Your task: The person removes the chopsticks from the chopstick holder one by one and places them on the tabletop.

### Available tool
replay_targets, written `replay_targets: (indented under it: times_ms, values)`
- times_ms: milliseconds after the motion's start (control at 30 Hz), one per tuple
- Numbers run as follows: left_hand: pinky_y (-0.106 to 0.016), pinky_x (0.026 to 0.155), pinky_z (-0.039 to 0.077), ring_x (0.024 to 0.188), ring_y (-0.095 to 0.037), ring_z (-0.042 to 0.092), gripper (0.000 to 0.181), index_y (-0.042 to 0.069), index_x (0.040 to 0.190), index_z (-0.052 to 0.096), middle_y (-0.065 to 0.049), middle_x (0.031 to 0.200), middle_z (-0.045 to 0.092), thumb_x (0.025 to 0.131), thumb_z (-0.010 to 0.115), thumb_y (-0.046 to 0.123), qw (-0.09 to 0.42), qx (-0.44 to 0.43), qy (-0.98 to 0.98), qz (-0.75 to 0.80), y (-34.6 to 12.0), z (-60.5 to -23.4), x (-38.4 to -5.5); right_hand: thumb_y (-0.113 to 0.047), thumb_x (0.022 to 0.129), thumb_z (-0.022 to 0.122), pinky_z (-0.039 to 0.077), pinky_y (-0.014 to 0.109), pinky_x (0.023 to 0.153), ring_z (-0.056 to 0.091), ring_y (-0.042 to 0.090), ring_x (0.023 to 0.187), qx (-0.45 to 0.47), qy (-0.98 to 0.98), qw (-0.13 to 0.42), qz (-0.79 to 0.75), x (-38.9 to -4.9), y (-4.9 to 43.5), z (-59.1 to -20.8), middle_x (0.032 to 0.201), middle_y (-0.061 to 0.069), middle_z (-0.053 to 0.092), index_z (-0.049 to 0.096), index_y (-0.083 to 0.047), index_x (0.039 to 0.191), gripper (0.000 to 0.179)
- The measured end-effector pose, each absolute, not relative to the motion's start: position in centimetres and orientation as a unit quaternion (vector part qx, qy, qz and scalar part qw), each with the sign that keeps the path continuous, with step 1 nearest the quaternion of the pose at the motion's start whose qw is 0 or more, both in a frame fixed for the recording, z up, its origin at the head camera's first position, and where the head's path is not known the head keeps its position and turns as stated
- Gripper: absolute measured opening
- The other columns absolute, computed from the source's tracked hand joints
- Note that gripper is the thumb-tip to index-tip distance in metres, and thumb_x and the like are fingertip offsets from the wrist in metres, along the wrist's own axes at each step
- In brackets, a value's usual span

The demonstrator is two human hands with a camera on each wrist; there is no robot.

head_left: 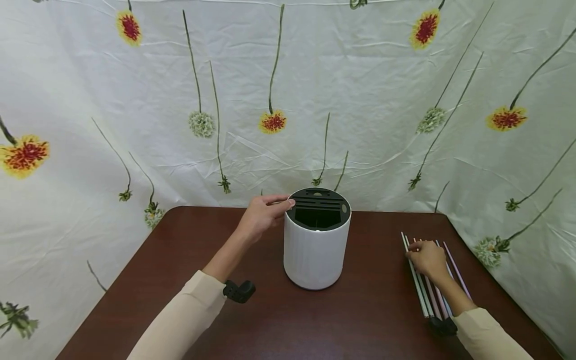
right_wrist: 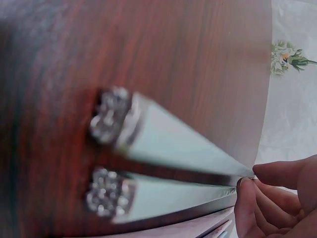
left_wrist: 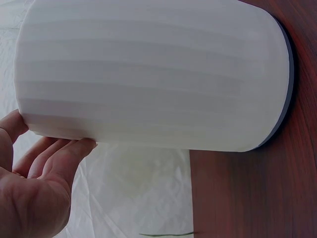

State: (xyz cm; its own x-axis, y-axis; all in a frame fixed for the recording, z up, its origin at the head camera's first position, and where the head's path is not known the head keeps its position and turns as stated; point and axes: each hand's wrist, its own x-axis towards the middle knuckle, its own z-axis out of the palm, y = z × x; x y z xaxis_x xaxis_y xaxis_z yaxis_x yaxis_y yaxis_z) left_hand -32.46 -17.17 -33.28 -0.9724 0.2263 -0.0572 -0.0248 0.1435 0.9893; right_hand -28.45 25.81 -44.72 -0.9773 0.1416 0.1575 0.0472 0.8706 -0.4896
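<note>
A white ribbed cylindrical utensil holder (head_left: 316, 257) with a black slotted top (head_left: 315, 202) stands upright on the table. My left hand (head_left: 266, 212) grips its upper left rim, thumb at the top edge; in the left wrist view the fingers (left_wrist: 74, 153) touch the white side wall. Several pastel chopsticks lie side by side at the right, among them a pale green chopstick (head_left: 415, 282) and a lilac chopstick (head_left: 456, 267). Over their far ends, my right hand (head_left: 428, 257) pinches a pale green chopstick (right_wrist: 178, 141) between thumb and fingertips. The near ends of the green pair are silvery and glittery.
The dark brown table (head_left: 360, 320) has rounded far corners. Behind it and along the sides hangs a white cloth (head_left: 369, 90) printed with flowers. A black wrist camera (head_left: 239, 291) sits on the left wrist, and another black device (head_left: 443, 326) on the right.
</note>
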Motion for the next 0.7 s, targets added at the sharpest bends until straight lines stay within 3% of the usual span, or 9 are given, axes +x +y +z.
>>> replay_targets:
  times_ms: [167, 267, 367, 500, 600, 700]
  values:
    - [-0.049, 0.107, 0.05, 0.127, -0.027, 0.063, 0.044, 0.018, 0.134, 0.068, -0.009, 0.135, 0.067, 0.094, 0.074, 0.035, 0.099, 0.063, 0.747, 0.654, -17.0, -33.2, -32.5, -0.01, 0.089, 0.066, 0.053, 0.056, 0.074, 0.066, 0.024, 0.057, -0.051, -0.965, 0.098, 0.238, -28.3, 26.1, -44.7, 0.085, 0.024, 0.074, 0.075, 0.008, 0.1, 0.022]
    - [-0.051, 0.108, 0.048, 0.128, -0.028, 0.062, 0.044, 0.018, 0.134, 0.068, -0.009, 0.136, 0.066, 0.094, 0.074, 0.035, 0.103, 0.063, 0.746, 0.655, -16.9, -33.2, -32.5, -0.011, 0.089, 0.067, 0.053, 0.055, 0.072, 0.066, 0.028, 0.063, -0.056, -0.963, 0.103, 0.242, -28.2, 26.3, -44.5, 0.088, 0.025, 0.074, 0.074, 0.009, 0.1, 0.024]
    - [-0.05, 0.108, 0.049, 0.128, -0.029, 0.062, 0.045, 0.017, 0.135, 0.068, -0.009, 0.137, 0.065, 0.094, 0.074, 0.035, 0.105, 0.065, 0.746, 0.654, -16.8, -33.2, -32.5, -0.011, 0.088, 0.067, 0.053, 0.054, 0.069, 0.064, 0.025, 0.058, -0.058, -0.961, 0.111, 0.248, -28.0, 26.3, -44.2, 0.083, 0.023, 0.074, 0.074, 0.009, 0.102, 0.025]
    - [-0.047, 0.107, 0.05, 0.128, -0.026, 0.062, 0.046, 0.015, 0.137, 0.066, -0.01, 0.138, 0.064, 0.095, 0.073, 0.033, 0.102, 0.066, 0.741, 0.661, -16.9, -33.1, -32.3, -0.01, 0.089, 0.067, 0.048, 0.064, 0.087, 0.062, 0.021, 0.054, -0.044, -0.96, 0.12, 0.248, -28.0, 26.1, -43.6, 0.08, 0.022, 0.074, 0.073, 0.01, 0.102, 0.025]
    - [-0.044, 0.107, 0.051, 0.127, -0.023, 0.063, 0.045, 0.013, 0.137, 0.066, -0.01, 0.137, 0.066, 0.096, 0.073, 0.03, 0.094, 0.062, 0.736, 0.668, -16.9, -33.1, -32.1, -0.011, 0.09, 0.068, 0.049, 0.064, 0.085, 0.063, 0.025, 0.058, -0.035, -0.96, 0.127, 0.245, -28.0, 25.9, -43.0, 0.084, 0.023, 0.074, 0.074, 0.009, 0.1, 0.023]
    - [-0.043, 0.106, 0.051, 0.124, -0.02, 0.065, 0.046, 0.012, 0.136, 0.066, -0.008, 0.135, 0.067, 0.095, 0.074, 0.03, 0.088, 0.058, 0.738, 0.667, -16.9, -33.0, -31.9, -0.01, 0.089, 0.068, 0.053, 0.053, 0.066, 0.066, 0.028, 0.059, -0.035, -0.96, 0.137, 0.243, -27.9, 25.8, -42.5, 0.088, 0.024, 0.075, 0.075, 0.008, 0.098, 0.022]
